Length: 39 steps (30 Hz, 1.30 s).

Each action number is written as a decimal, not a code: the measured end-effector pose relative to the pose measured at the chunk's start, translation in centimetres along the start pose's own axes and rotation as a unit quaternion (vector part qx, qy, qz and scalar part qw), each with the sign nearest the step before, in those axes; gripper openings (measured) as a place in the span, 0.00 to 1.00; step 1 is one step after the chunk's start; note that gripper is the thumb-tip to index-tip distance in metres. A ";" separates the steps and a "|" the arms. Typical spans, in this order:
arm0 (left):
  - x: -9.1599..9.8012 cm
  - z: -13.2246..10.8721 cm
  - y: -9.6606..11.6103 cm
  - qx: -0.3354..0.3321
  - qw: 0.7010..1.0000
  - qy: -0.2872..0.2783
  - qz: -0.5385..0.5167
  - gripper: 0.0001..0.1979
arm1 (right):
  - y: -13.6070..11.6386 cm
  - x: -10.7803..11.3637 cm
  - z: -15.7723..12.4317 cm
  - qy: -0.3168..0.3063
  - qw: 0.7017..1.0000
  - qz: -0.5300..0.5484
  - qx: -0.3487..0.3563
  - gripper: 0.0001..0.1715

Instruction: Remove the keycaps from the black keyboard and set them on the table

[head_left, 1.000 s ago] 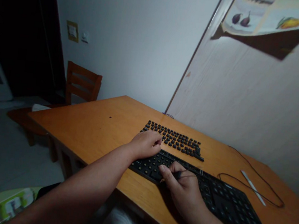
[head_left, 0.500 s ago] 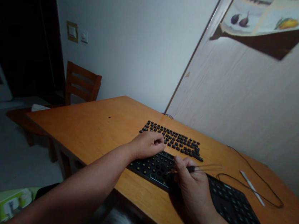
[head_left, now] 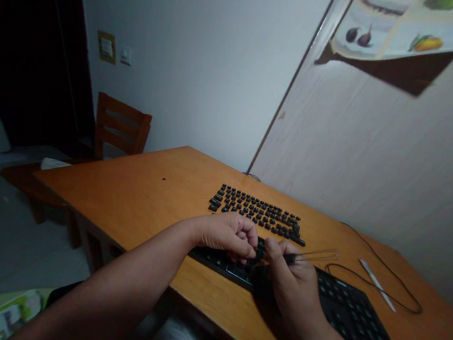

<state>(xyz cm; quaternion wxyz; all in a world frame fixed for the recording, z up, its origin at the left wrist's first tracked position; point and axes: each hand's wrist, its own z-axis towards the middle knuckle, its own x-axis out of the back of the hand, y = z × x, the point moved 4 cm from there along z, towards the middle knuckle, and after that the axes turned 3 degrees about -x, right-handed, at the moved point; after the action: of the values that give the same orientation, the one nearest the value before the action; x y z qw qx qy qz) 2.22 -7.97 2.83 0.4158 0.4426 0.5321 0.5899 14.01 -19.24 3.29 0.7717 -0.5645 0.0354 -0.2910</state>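
Note:
A black keyboard (head_left: 357, 310) lies along the table's near edge, its left part stripped of keycaps. Loose black keycaps (head_left: 265, 210) are laid out in rows just behind it. My left hand (head_left: 229, 236) is over the keyboard's left part, fingers curled and pinched near the right hand; what they hold, if anything, is too small to tell. My right hand (head_left: 294, 276) grips a small dark-handled tool with thin wire prongs (head_left: 317, 254) that point to the right. The tool's other end is hidden near the keyboard's bare section.
The wooden table (head_left: 133, 197) has a small black piece (head_left: 164, 178) at its left. A white stick (head_left: 377, 284) and a black cable (head_left: 407, 272) lie right of the keyboard. A wooden chair (head_left: 122, 128) stands at the far left; a wall is behind.
My left hand has moved right and slightly down from the keyboard's back edge, closer to my right hand. My right hand keeps hold of the tool in nearly the same place.

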 end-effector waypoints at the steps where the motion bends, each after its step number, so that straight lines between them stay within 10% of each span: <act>1: -0.1 0.0 0.1 -0.002 1.000 -0.006 -0.011 0.14 | -0.3 0.0 -0.1 -0.001 1.000 -0.002 0.018 0.23; 18: -0.7 -0.1 1.0 -0.031 0.997 0.003 -0.064 0.18 | -2.3 1.0 -0.4 -0.024 0.988 -0.018 0.151 0.20; 28: -0.1 0.1 0.5 -0.036 0.998 0.010 -0.055 0.18 | -1.3 0.7 0.1 -0.077 0.994 0.033 0.075 0.23; 34: 0.4 0.1 0.1 -0.023 0.999 0.011 -0.040 0.15 | -1.2 1.8 1.0 -0.003 1.000 -0.009 0.021 0.26; 39: 0.7 0.2 -0.2 0.002 0.999 0.017 -0.029 0.13 | -0.8 2.1 2.2 -0.106 0.987 -0.119 0.003 0.23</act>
<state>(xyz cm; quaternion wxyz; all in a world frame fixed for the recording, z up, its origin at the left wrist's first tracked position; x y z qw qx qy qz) 2.20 -7.22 2.71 0.4230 0.4173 0.5530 0.5840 16.25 -18.57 5.33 0.7328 -0.5899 -0.1151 -0.3188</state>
